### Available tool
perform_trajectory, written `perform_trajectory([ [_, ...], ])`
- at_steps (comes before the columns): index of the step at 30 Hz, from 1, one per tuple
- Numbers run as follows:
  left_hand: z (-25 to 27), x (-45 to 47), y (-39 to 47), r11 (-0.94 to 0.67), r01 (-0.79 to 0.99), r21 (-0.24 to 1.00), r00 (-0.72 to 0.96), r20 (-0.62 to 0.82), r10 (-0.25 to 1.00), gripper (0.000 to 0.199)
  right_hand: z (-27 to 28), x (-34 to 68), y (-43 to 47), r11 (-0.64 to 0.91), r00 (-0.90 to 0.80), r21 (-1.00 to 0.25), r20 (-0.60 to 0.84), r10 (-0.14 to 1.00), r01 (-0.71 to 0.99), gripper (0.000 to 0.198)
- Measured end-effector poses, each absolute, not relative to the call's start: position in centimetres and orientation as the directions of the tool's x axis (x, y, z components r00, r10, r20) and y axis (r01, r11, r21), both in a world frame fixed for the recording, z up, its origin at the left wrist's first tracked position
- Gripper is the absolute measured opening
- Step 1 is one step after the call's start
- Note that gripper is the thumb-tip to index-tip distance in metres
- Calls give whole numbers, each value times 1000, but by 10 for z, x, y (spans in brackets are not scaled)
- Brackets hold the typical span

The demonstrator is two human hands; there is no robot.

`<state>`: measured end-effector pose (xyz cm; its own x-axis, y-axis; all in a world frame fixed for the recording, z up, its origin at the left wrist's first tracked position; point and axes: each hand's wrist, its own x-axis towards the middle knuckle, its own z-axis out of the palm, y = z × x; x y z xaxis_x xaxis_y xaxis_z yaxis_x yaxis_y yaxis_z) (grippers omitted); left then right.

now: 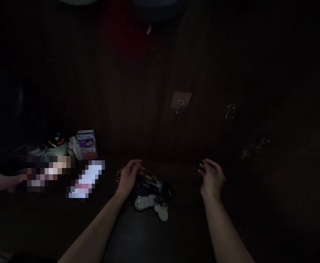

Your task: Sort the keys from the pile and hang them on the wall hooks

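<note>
On the dark tabletop (pixel 138 241) lies a bunch of keychains (pixel 151 190), with a silver metal piece (pixel 145 202) and a pale round tag (pixel 162 212) at its near side. My left hand (pixel 129 179) is just left of the bunch, its fingers loosely bent and apart; nothing shows in it. A beaded bracelet (pixel 118 176) circles that wrist. Well to the right of the bunch, my right hand (pixel 212 178) hovers near the back panel, fingers half curled and apart, with nothing visible in it. Dim light hides whether the left fingertips touch the bunch.
Another person's forearm (pixel 1 182) with a dark wristband reaches in from the left. A blurred-out bright rectangle (pixel 87 179) lies nearby. Behind it stand a small printed box (pixel 87 144), white bottles (pixel 75 148) and a bowl (pixel 57 149). Hooks (pixel 179 104) are on the dark panel.
</note>
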<state>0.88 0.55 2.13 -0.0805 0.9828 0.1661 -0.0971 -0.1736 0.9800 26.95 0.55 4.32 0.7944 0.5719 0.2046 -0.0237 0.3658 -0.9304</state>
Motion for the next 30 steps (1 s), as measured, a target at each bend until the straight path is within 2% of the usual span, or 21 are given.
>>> perform_trajectory([
  [6, 26, 2, 6, -209, -52, 977, -146, 199, 969, 29, 25, 216, -2, 267, 585, -962, 244, 773, 49, 24],
  [10, 23, -5, 12, -185, -20, 983, -172, 179, 969, 29, 11, 196, -7, 307, 282, -907, 387, 878, 287, 19],
  [14, 18, -10, 16, -173, 132, 976, -129, 190, 973, 25, 3, 194, -7, 450, -34, -741, 502, 864, 498, 19],
  [17, 16, -15, 16, -209, 301, 931, -118, 254, 960, 22, 1, 194, -9, 540, -218, -648, 511, 831, 537, 21],
  [20, 14, -20, 16, -221, 504, 835, -76, 297, 952, 21, 1, 191, -13, 608, -367, -572, 488, 792, 551, 23],
  [23, 12, -23, 15, -239, 642, 728, 37, 283, 959, 22, 2, 188, -16, 627, -421, -534, 467, 778, 567, 23],
  [27, 10, -20, 11, -367, 741, 563, 219, 314, 924, 18, 3, 187, -16, 625, -426, -529, 459, 780, 574, 22],
  [30, 10, -16, 8, -381, 800, 463, 252, 317, 914, 15, 3, 187, -16, 622, -426, -530, 455, 782, 576, 22],
])
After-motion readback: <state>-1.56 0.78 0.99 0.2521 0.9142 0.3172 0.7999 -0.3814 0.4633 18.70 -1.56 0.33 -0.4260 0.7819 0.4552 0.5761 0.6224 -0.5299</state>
